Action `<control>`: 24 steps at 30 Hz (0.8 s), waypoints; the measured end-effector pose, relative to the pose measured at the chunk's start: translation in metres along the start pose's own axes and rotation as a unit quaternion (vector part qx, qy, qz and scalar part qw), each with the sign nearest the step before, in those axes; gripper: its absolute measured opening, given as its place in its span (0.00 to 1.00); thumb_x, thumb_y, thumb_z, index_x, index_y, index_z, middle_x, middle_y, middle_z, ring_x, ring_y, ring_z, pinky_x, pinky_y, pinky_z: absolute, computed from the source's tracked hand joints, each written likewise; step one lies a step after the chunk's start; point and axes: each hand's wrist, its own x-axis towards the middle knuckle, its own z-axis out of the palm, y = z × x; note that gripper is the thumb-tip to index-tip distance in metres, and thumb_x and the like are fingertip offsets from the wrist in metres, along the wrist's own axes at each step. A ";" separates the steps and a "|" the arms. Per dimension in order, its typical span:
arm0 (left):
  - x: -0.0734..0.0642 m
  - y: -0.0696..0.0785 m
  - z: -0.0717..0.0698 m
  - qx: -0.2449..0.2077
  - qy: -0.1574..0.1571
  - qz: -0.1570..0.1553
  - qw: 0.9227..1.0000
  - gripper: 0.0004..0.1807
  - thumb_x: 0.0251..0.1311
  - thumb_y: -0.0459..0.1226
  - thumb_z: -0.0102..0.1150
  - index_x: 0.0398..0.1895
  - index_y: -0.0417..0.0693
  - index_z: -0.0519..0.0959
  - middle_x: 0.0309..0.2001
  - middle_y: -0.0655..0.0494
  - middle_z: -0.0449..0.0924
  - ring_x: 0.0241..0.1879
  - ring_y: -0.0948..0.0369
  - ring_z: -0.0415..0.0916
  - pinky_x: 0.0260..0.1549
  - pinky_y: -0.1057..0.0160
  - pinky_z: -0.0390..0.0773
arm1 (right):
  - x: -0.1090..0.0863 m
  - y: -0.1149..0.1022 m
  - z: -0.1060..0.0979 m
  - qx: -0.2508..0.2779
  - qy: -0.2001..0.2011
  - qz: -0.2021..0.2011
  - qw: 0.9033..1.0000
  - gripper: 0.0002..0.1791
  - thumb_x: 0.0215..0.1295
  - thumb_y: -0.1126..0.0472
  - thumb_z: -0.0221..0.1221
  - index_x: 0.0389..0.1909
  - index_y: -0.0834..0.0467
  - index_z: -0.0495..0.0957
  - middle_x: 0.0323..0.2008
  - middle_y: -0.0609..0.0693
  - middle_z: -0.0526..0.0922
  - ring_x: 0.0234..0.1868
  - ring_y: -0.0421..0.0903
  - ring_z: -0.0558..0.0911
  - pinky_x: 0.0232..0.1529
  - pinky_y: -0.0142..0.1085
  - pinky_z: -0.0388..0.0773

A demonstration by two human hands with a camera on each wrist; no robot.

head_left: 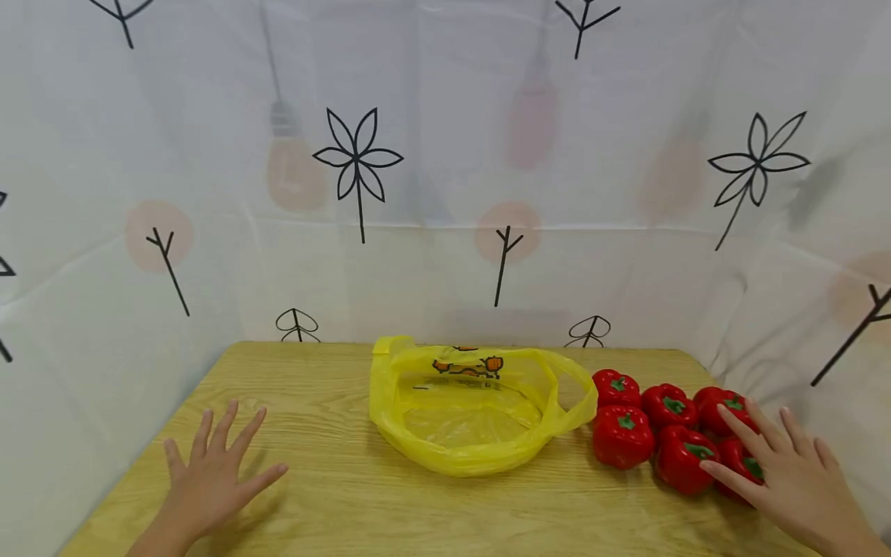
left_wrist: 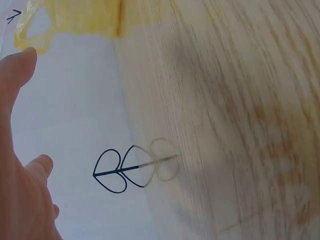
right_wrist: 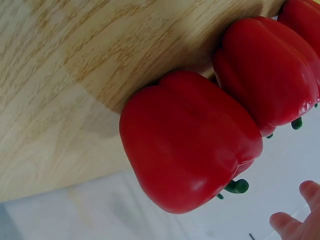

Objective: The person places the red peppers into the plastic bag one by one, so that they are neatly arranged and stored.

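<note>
My left hand [head_left: 212,480] hovers over the left part of the table, fingers spread and holding nothing. On the right, my right hand [head_left: 793,472] is spread above the nearest red bell peppers [head_left: 685,460], its fingers overlapping two of them in the head view. In the right wrist view one red bell pepper [right_wrist: 187,145] with a green stem fills the middle, fingertips apart from it at the lower right corner. A yellow plastic bag [head_left: 459,456] lies mid-table with its mouth wide and a handle loop reaching toward the peppers. An orange and black print shows on its inner back side.
The wooden table [head_left: 327,503] has a pale wood-grain top. White curtains [head_left: 445,186] with black plant drawings and pinkish circles stand around its back and sides. The peppers sit in two close rows by the right edge.
</note>
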 end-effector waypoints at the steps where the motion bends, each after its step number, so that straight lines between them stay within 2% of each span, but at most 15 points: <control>1: 0.000 0.000 0.000 0.001 0.001 0.000 1.000 0.48 0.53 0.65 0.52 0.74 0.63 0.45 0.73 0.45 0.35 0.69 0.44 0.19 0.48 0.33 0.10 | 0.000 0.000 0.000 0.001 0.001 -0.001 1.000 0.53 0.56 0.31 0.53 0.73 0.54 0.41 0.71 0.63 0.33 0.66 0.63 0.21 0.53 0.72 0.31; 9: 0.004 0.003 -0.002 -0.014 -0.007 -0.003 1.000 0.47 0.55 0.64 0.52 0.74 0.61 0.46 0.72 0.41 0.37 0.68 0.41 0.21 0.47 0.35 0.09 | 0.001 -0.001 -0.003 0.004 -0.012 0.015 1.000 0.53 0.57 0.32 0.52 0.71 0.63 0.45 0.70 0.67 0.34 0.65 0.66 0.22 0.51 0.72 0.41; 13: 0.005 0.006 -0.002 -0.024 -0.005 -0.003 1.000 0.47 0.55 0.64 0.51 0.74 0.63 0.44 0.72 0.40 0.37 0.68 0.40 0.23 0.48 0.32 0.11 | 0.002 0.002 -0.002 0.018 -0.020 0.024 0.999 0.53 0.57 0.32 0.53 0.70 0.65 0.47 0.69 0.69 0.35 0.64 0.71 0.25 0.48 0.75 0.42; 18: 0.008 0.008 -0.001 -0.034 0.000 -0.005 0.999 0.46 0.56 0.63 0.51 0.74 0.61 0.45 0.72 0.40 0.37 0.68 0.39 0.24 0.48 0.29 0.14 | 0.000 0.010 0.000 0.043 -0.016 0.014 0.999 0.53 0.57 0.35 0.55 0.71 0.64 0.45 0.68 0.71 0.39 0.63 0.75 0.30 0.44 0.77 0.43; 24: 0.011 0.012 -0.001 -0.059 0.008 -0.008 0.998 0.46 0.57 0.62 0.51 0.74 0.59 0.46 0.71 0.39 0.37 0.68 0.37 0.27 0.49 0.27 0.20 | 0.001 0.010 -0.005 0.081 -0.031 0.022 0.996 0.53 0.59 0.37 0.56 0.70 0.67 0.43 0.66 0.75 0.41 0.62 0.78 0.32 0.45 0.76 0.42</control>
